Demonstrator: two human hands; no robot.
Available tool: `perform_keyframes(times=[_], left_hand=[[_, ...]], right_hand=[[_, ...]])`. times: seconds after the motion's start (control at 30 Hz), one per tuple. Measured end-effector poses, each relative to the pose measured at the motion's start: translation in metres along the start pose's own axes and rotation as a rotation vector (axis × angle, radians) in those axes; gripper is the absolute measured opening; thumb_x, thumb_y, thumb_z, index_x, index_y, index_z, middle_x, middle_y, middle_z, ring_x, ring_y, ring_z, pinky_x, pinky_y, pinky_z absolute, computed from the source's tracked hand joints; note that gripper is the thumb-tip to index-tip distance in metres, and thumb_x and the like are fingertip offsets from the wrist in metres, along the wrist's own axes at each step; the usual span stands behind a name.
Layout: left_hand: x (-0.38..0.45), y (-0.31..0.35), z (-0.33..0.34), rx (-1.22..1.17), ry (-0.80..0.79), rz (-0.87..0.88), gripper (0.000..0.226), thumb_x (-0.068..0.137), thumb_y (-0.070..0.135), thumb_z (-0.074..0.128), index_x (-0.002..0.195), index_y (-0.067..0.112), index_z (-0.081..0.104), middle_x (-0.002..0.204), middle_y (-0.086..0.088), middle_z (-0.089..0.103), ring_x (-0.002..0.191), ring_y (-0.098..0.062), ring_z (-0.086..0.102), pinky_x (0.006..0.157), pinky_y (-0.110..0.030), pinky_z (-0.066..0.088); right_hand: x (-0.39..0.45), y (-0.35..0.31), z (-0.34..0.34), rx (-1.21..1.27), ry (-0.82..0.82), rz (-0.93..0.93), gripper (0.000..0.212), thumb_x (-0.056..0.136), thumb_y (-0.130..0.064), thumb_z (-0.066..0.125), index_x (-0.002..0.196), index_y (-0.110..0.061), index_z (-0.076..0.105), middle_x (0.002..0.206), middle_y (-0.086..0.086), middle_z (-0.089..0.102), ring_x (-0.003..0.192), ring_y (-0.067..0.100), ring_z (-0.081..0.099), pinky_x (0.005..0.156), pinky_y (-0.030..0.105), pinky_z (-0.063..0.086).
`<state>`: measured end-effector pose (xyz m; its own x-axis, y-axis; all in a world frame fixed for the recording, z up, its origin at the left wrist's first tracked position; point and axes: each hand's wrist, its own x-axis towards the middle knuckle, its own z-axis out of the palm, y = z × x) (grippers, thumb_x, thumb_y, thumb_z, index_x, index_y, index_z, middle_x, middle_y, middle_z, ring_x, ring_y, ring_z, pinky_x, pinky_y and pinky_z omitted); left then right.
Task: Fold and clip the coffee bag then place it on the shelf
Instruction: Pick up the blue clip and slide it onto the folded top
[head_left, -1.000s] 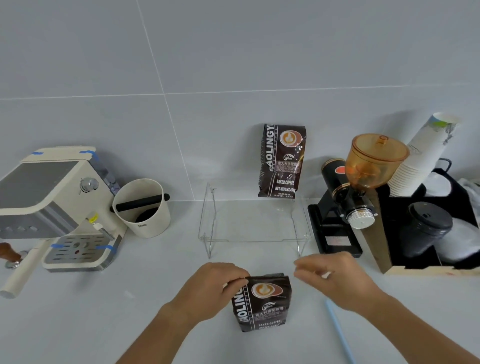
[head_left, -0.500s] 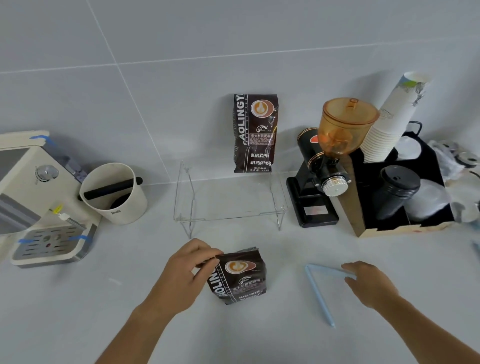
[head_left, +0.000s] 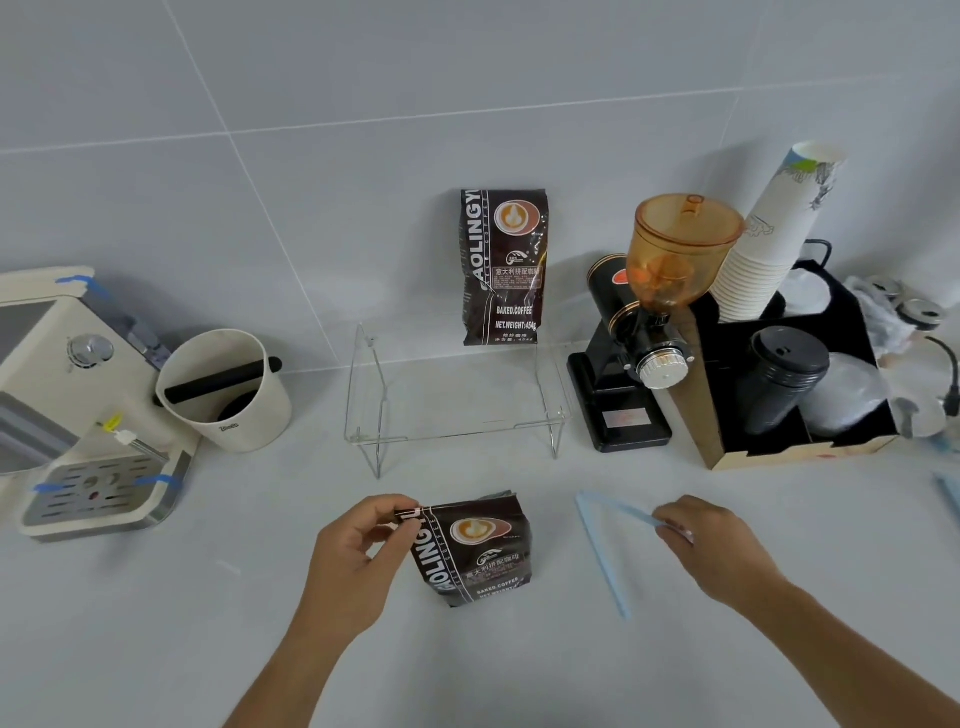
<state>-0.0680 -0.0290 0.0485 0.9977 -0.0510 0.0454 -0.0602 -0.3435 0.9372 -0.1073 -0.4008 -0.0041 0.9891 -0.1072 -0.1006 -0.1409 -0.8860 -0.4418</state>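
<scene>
A short, dark brown glossy foil coffee bag (head_left: 472, 551) with a latte-art emblem and white lettering stands on the smooth pale grey surface (head_left: 156, 623) near its front edge, its top rolled down into a flat crease. The left hand (head_left: 358, 556) pinches the bag's upper left corner between thumb and forefinger, the other fingers curled. Just right of the bag lies a thin, pale blue plastic clip (head_left: 602, 551), hinged open into a narrow V whose apex points toward the back edge. The right hand (head_left: 711, 545) closes its fingertips on the end of the clip's shorter arm, while the longer arm rests on the surface.

Behind the bag, toward the tiled wall, stands a clear acrylic shelf (head_left: 457, 415) on thin wire legs. On its back edge a taller, crinkled bag of the same brown foil (head_left: 504, 267) leans upright against the wall. At the left edge of the surface sit a cream espresso machine (head_left: 67, 395) with a slotted metal drip tray and a round cream knock box (head_left: 228, 395) crossed by a black bar. To the right of the shelf are a black grinder with an amber translucent hopper (head_left: 660, 312) and a tilted stack of white paper cups (head_left: 769, 234).
</scene>
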Motion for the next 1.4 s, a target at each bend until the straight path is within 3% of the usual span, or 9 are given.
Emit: perform_keyframes(times=[0.3, 0.43, 0.57, 0.77, 0.97, 1.07, 1.17, 1.27, 1.4], left_hand=[[0.001, 0.000, 0.007, -0.221, 0.019, -0.062, 0.050, 0.086, -0.009, 0.062, 0.080, 0.039, 0.075, 0.087, 0.009, 0.077, 0.075, -0.007, 0.070, 0.068, -0.015, 0.054], [0.007, 0.001, 0.008, -0.240, 0.023, -0.066, 0.051, 0.083, -0.009, 0.067, 0.087, 0.041, 0.075, 0.079, -0.001, 0.075, 0.077, -0.014, 0.069, 0.077, -0.026, 0.055], [0.009, 0.001, 0.007, -0.260, -0.002, -0.061, 0.053, 0.081, -0.005, 0.070, 0.107, 0.040, 0.064, 0.081, -0.012, 0.076, 0.084, -0.027, 0.070, 0.089, -0.041, 0.053], [0.004, 0.000, 0.005, -0.154, 0.029, 0.026, 0.068, 0.080, -0.010, 0.069, 0.109, 0.051, 0.063, 0.089, -0.004, 0.077, 0.084, -0.023, 0.070, 0.082, -0.018, 0.055], [-0.001, -0.007, 0.006, -0.125, 0.097, 0.064, 0.063, 0.079, -0.013, 0.068, 0.101, 0.046, 0.070, 0.098, 0.028, 0.073, 0.087, -0.004, 0.070, 0.082, -0.013, 0.054], [-0.003, -0.007, 0.009, -0.138, 0.121, 0.050, 0.056, 0.080, -0.013, 0.067, 0.101, 0.039, 0.069, 0.096, 0.031, 0.073, 0.087, -0.002, 0.070, 0.082, -0.015, 0.055], [-0.003, -0.007, 0.013, -0.170, 0.143, 0.032, 0.054, 0.081, -0.012, 0.067, 0.099, 0.039, 0.070, 0.096, 0.030, 0.073, 0.087, -0.005, 0.071, 0.081, -0.019, 0.057], [-0.004, -0.006, 0.018, -0.181, 0.179, 0.039, 0.057, 0.080, -0.015, 0.066, 0.098, 0.038, 0.070, 0.097, 0.029, 0.073, 0.087, -0.005, 0.071, 0.080, -0.015, 0.055], [-0.004, -0.011, 0.024, -0.208, 0.201, 0.023, 0.055, 0.080, -0.017, 0.065, 0.099, 0.034, 0.071, 0.097, 0.023, 0.074, 0.089, -0.007, 0.070, 0.080, -0.019, 0.057]], right_hand=[[0.008, -0.105, -0.063, 0.209, 0.174, -0.362, 0.018, 0.081, -0.008, 0.072, 0.096, -0.018, 0.075, 0.078, -0.014, 0.065, 0.079, 0.003, 0.058, 0.062, 0.010, 0.045], [0.021, -0.138, -0.069, 0.115, 0.081, -0.533, 0.015, 0.084, -0.011, 0.072, 0.098, -0.015, 0.075, 0.074, -0.002, 0.071, 0.068, 0.014, 0.061, 0.062, 0.032, 0.055], [0.042, -0.164, -0.070, 0.041, -0.034, -0.598, 0.020, 0.088, -0.017, 0.067, 0.107, -0.016, 0.073, 0.094, 0.001, 0.076, 0.083, 0.016, 0.067, 0.078, 0.032, 0.056], [0.061, -0.194, -0.063, -0.150, -0.219, -0.634, 0.022, 0.092, -0.025, 0.059, 0.111, -0.020, 0.070, 0.103, 0.000, 0.075, 0.091, 0.019, 0.064, 0.086, 0.038, 0.052], [0.059, -0.200, -0.060, -0.120, -0.308, -0.585, 0.021, 0.093, -0.023, 0.059, 0.109, -0.022, 0.072, 0.095, -0.002, 0.076, 0.081, 0.015, 0.065, 0.079, 0.037, 0.055], [0.056, -0.197, -0.060, -0.079, -0.325, -0.536, 0.024, 0.095, -0.027, 0.055, 0.110, -0.020, 0.071, 0.100, -0.002, 0.076, 0.084, 0.013, 0.065, 0.082, 0.036, 0.056], [0.051, -0.196, -0.064, -0.025, -0.391, -0.481, 0.038, 0.090, -0.050, 0.052, 0.116, -0.026, 0.066, 0.113, -0.006, 0.072, 0.096, 0.010, 0.063, 0.088, 0.038, 0.055], [0.041, -0.193, -0.067, -0.175, -0.499, -0.384, 0.082, 0.070, -0.075, 0.058, 0.141, -0.043, 0.034, 0.141, -0.018, 0.043, 0.130, 0.008, 0.037, 0.110, 0.035, 0.033], [0.031, -0.187, -0.064, -0.248, -0.467, -0.430, 0.101, 0.064, -0.069, 0.069, 0.147, -0.038, 0.019, 0.148, -0.013, 0.036, 0.132, 0.011, 0.036, 0.110, 0.033, 0.034]])
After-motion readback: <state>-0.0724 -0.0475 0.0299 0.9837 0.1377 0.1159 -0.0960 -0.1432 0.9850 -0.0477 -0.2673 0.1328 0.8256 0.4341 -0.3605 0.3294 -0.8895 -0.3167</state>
